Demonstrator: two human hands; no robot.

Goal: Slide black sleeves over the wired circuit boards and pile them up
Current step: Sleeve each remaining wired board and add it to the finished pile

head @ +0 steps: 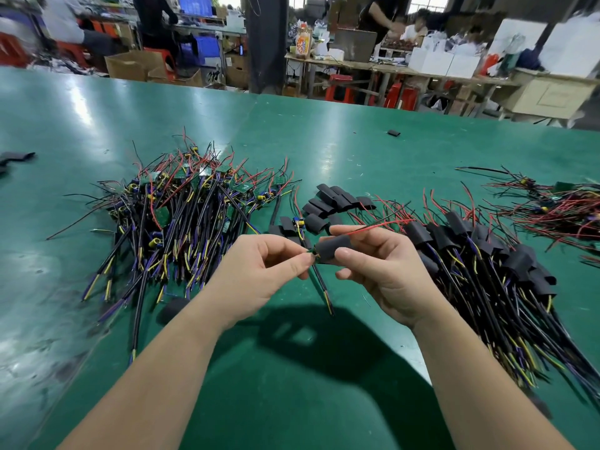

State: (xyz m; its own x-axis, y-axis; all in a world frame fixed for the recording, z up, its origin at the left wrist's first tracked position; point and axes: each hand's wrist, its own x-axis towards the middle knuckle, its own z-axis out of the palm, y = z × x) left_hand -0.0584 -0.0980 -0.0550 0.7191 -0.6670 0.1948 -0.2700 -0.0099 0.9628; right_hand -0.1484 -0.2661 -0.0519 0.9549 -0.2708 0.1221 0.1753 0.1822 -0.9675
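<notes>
My right hand (pixel 383 271) grips a black sleeve (pixel 334 248) that covers most of a wired circuit board; red and black leads stick out of its far end. My left hand (pixel 266 267) pinches the board's green near edge (pixel 313 251), where the black cable (pixel 321 287) hangs down to the table. A heap of bare wired boards (pixel 181 216) lies to the left. A pile of sleeved boards (pixel 480 264) lies to the right. Loose empty sleeves (pixel 337 203) sit between the two heaps, just beyond my hands.
The green table (pixel 292 368) stretches wide. More red-wired parts (pixel 558 209) lie at the far right. A stray sleeve (pixel 393 133) sits far back, others at the left edge (pixel 16 157). People work at benches beyond the table.
</notes>
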